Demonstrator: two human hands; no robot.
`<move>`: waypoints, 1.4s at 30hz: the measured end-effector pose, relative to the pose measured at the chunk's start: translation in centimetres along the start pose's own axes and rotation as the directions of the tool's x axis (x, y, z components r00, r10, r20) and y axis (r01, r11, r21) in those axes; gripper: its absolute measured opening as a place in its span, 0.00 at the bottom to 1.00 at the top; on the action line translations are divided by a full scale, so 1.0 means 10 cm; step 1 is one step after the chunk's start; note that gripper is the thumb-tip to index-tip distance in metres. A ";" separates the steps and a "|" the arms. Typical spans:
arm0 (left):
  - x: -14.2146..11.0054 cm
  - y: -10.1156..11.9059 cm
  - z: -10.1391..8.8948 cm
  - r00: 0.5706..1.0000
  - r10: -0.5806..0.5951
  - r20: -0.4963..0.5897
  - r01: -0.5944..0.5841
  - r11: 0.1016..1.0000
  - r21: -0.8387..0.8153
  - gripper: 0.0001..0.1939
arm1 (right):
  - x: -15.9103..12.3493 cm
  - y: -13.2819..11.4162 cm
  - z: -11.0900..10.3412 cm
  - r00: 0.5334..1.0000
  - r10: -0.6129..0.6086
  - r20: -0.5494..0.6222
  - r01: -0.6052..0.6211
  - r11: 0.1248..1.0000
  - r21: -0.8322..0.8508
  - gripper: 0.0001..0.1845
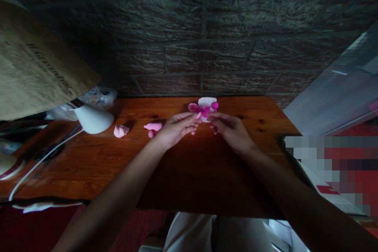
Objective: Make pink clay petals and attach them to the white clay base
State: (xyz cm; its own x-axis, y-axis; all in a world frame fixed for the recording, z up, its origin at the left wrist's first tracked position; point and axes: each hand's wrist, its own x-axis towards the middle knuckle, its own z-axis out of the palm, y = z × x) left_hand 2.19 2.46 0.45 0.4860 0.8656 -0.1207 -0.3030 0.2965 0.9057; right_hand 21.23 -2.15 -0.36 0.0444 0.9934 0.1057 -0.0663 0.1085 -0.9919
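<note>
Magenta, clay-like pieces (206,112) show against a small white pad (207,101), the landmark here, with a rounder pink lump (193,107) at its left edge. Just before the pad, the left hand (178,128) and right hand (230,128) face each other, fingers bent inward, tips at the magenta pieces; I cannot tell whether either pair grips or only touches. Left of the pad on the wooden counter (183,173) lie a long pink lump (152,126), then a pale pink lump (121,131), and farthest, a white lamp base (93,119).
</note>
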 end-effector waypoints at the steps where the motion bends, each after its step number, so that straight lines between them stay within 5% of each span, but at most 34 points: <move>1: -0.01 -0.01 0.01 1.000 -0.012 0.020 0.012 1.000 0.011 0.15 | -0.01 -0.01 0.00 1.000 -0.006 0.011 0.006 1.000 -0.001 0.17; 19: 0.00 -0.07 0.00 0.990 -0.125 0.068 0.123 0.992 0.035 0.16 | -0.04 -0.04 0.03 0.989 -0.134 0.064 0.141 0.984 -0.112 0.21; 42: 0.02 -0.10 0.02 0.993 0.112 0.045 -0.120 0.953 0.278 0.17 | -0.03 0.02 0.02 0.990 -0.113 0.083 0.121 0.988 -0.100 0.22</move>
State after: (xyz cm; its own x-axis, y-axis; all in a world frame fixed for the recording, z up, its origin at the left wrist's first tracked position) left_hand 2.71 2.23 -0.41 0.4852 0.8744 0.0000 -0.1198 0.0665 0.9906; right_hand 21.04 -2.39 -0.54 -0.0313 0.9744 0.2225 0.0398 0.2237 -0.9738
